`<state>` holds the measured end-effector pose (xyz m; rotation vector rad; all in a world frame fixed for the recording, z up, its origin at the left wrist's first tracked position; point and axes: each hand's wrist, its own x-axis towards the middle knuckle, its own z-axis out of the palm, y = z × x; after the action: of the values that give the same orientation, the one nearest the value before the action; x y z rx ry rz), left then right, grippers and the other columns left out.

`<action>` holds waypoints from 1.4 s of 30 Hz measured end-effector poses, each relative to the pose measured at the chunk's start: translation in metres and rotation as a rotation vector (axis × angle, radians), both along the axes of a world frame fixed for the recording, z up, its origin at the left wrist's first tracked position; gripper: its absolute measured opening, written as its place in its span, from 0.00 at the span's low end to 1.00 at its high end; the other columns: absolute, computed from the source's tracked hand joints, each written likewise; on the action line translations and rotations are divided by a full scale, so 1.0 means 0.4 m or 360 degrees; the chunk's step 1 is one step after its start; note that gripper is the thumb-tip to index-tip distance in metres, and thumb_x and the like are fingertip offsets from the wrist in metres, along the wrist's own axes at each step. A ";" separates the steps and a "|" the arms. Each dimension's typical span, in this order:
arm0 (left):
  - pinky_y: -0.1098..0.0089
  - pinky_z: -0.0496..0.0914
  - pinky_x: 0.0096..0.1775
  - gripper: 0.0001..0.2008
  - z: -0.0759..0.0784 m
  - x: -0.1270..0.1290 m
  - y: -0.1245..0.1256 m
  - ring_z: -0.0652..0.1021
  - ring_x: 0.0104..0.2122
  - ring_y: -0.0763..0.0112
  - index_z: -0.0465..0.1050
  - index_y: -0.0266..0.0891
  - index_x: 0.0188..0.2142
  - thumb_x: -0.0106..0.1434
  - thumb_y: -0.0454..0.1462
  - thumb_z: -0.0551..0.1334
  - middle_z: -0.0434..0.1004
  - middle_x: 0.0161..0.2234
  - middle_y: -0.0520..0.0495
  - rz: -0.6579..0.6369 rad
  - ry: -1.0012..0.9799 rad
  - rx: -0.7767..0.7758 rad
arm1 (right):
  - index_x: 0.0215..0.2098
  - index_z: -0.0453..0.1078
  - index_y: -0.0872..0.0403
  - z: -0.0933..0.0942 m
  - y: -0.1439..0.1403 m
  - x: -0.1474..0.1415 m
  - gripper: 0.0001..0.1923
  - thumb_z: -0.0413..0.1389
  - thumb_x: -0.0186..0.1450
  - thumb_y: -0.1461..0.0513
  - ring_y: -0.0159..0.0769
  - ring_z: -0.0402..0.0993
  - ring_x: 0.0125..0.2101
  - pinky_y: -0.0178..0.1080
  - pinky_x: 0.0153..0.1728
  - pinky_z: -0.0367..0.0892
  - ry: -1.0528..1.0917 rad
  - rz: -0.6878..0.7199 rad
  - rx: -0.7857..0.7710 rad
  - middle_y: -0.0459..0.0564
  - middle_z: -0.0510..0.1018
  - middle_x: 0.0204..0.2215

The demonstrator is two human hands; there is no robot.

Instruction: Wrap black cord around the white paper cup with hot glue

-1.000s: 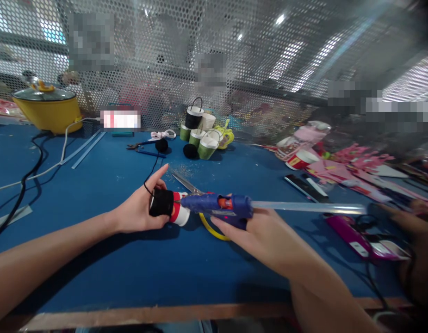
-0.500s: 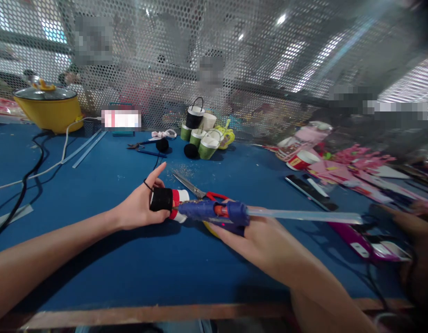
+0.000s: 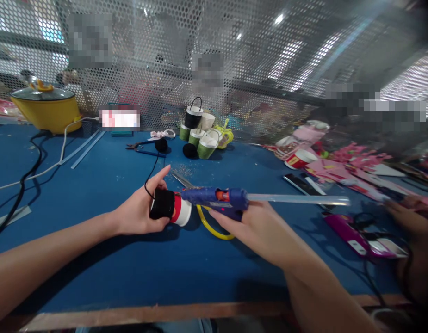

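My left hand (image 3: 139, 210) is closed around a paper cup (image 3: 182, 212) lying on its side, its base end wrapped in black yarn and its rim end red and white. Black yarn (image 3: 149, 178) runs from the cup over my fingers to a black ball of yarn (image 3: 161, 145). In my right hand (image 3: 258, 226) is a blue glue gun (image 3: 215, 199), a long clear glue stick (image 3: 297, 199) poking out of its back. The nozzle is at the upper side of the cup; whether it touches I cannot tell. Scissors (image 3: 215, 229) lie partly hidden under the gun.
Wrapped cups (image 3: 207, 147) are stacked at the back, with pliers (image 3: 140, 149) to their left. A yellow electric pot (image 3: 47, 111) stands far left. On the right are a phone (image 3: 306, 189), a purple box (image 3: 349, 236), pink craft pieces (image 3: 359, 159) and another person's hand (image 3: 406, 215).
The glue gun has risen, its nozzle shifting from across the cup to its upper edge. My left hand has turned the cup slightly, and more of the scissors' yellow handle shows.
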<state>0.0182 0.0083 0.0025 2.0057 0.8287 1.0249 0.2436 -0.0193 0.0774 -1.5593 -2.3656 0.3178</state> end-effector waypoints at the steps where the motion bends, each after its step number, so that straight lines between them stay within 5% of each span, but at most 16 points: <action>1: 0.73 0.67 0.30 0.46 0.000 0.000 -0.001 0.70 0.31 0.73 0.34 0.44 0.61 0.49 0.29 0.60 0.62 0.40 0.47 -0.0011 0.0001 0.0014 | 0.18 0.65 0.54 0.001 0.002 -0.002 0.15 0.49 0.60 0.58 0.29 0.61 0.16 0.33 0.18 0.57 0.0011 0.0008 0.0007 0.42 0.67 0.13; 10: 0.71 0.67 0.32 0.45 0.002 0.000 -0.001 0.70 0.32 0.72 0.35 0.46 0.61 0.49 0.29 0.60 0.61 0.41 0.46 -0.0040 0.0039 0.0125 | 0.20 0.67 0.54 0.002 0.028 -0.018 0.12 0.51 0.59 0.58 0.33 0.67 0.21 0.35 0.24 0.63 0.0113 -0.0001 -0.0033 0.46 0.73 0.20; 16: 0.67 0.67 0.37 0.45 0.001 -0.004 0.003 0.70 0.36 0.67 0.35 0.44 0.61 0.49 0.30 0.60 0.61 0.42 0.46 0.0023 0.0078 0.0143 | 0.26 0.65 0.55 0.007 0.061 -0.011 0.13 0.54 0.56 0.54 0.29 0.64 0.14 0.33 0.18 0.62 0.0537 -0.0275 -0.0452 0.42 0.69 0.14; 22: 0.65 0.67 0.39 0.45 -0.002 -0.009 0.014 0.69 0.38 0.65 0.35 0.41 0.61 0.49 0.32 0.60 0.62 0.41 0.46 0.0100 0.0047 0.0020 | 0.25 0.66 0.57 -0.053 0.187 0.030 0.13 0.53 0.59 0.55 0.32 0.72 0.25 0.34 0.28 0.67 0.0561 -0.0430 -0.0169 0.51 0.77 0.25; 28: 0.64 0.67 0.39 0.46 0.004 -0.009 0.014 0.69 0.36 0.67 0.34 0.42 0.61 0.49 0.32 0.61 0.62 0.41 0.46 0.0108 0.0015 -0.0043 | 0.13 0.60 0.53 -0.122 0.287 0.057 0.20 0.51 0.60 0.54 0.33 0.66 0.16 0.37 0.20 0.61 0.0256 -0.0616 -0.0113 0.48 0.68 0.11; 32: 0.65 0.68 0.38 0.46 0.003 -0.008 0.015 0.70 0.35 0.68 0.35 0.44 0.61 0.49 0.32 0.61 0.62 0.40 0.47 0.0084 0.0009 -0.0082 | 0.15 0.64 0.53 -0.110 0.280 0.030 0.14 0.56 0.56 0.58 0.39 0.69 0.26 0.39 0.27 0.61 0.0161 -0.0631 0.0124 0.49 0.68 0.15; 35: 0.65 0.68 0.37 0.46 -0.002 -0.008 0.018 0.70 0.34 0.69 0.34 0.43 0.61 0.49 0.32 0.61 0.61 0.41 0.47 0.0086 -0.0005 -0.0114 | 0.24 0.70 0.54 -0.071 0.220 -0.042 0.10 0.56 0.56 0.55 0.38 0.68 0.33 0.39 0.34 0.61 0.0188 -0.0369 0.0242 0.51 0.72 0.26; 39: 0.62 0.68 0.41 0.46 -0.002 -0.005 0.019 0.71 0.38 0.66 0.35 0.41 0.61 0.49 0.32 0.61 0.65 0.42 0.44 0.0011 -0.0090 -0.0135 | 0.30 0.72 0.55 -0.029 0.127 -0.170 0.07 0.56 0.57 0.59 0.33 0.67 0.32 0.36 0.34 0.61 0.0308 0.0504 0.0168 0.49 0.73 0.30; 42: 0.61 0.68 0.43 0.45 0.008 -0.002 0.015 0.72 0.41 0.63 0.35 0.39 0.61 0.48 0.30 0.60 0.67 0.44 0.42 -0.0020 -0.0133 -0.0129 | 0.24 0.69 0.57 -0.022 0.099 -0.229 0.02 0.55 0.54 0.67 0.32 0.64 0.30 0.35 0.30 0.59 0.0165 0.0623 0.0181 0.48 0.71 0.26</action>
<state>0.0174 0.0141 0.0057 1.8852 0.7996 1.0442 0.1520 0.0204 0.0687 -0.9983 -2.5446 0.3298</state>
